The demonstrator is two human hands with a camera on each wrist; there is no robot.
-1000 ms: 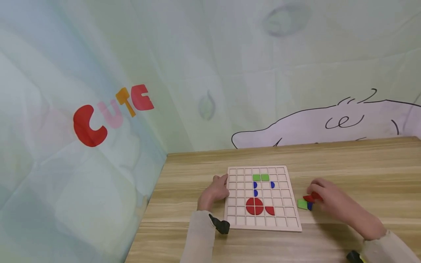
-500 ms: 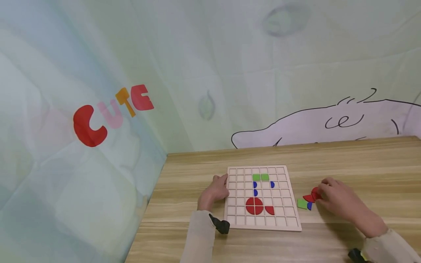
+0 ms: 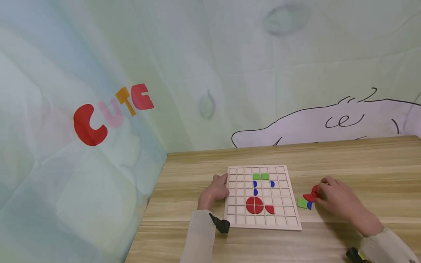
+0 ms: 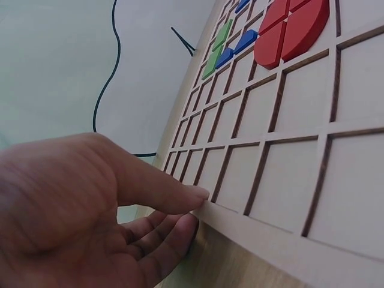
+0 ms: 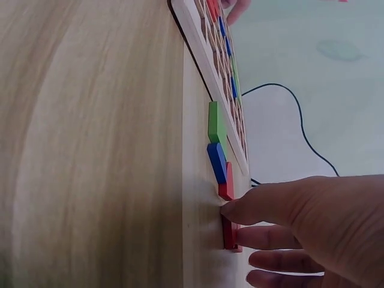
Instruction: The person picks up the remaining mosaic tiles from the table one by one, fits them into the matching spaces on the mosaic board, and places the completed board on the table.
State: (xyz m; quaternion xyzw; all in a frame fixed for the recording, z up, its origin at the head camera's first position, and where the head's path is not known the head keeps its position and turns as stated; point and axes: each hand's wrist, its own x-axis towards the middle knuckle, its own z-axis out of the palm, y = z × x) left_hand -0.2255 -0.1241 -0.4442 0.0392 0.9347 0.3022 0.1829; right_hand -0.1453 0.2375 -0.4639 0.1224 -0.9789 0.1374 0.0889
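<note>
A pale wooden grid board lies on the table, holding two green squares, several blue half-circles and red quarter-circles, several of them forming a full disc. At its left edge, my left hand grips the rim, thumb on top and fingers against the side in the left wrist view. Right of the board, my right hand pinches a red quarter-circle between thumb and index finger, low at the tabletop. Beside it lie another red quarter-circle, a green square and a blue half-circle. My fingers partly cover the red pieces.
The wood-grain table ends at a printed fabric backdrop, which also hangs along the left side. Black wrist straps sit at the sleeve cuffs.
My right hand has shifted a little to the right, uncovering more of the blue half-circle and the red pieces. My left hand and the pieces on the board stay as they were.
</note>
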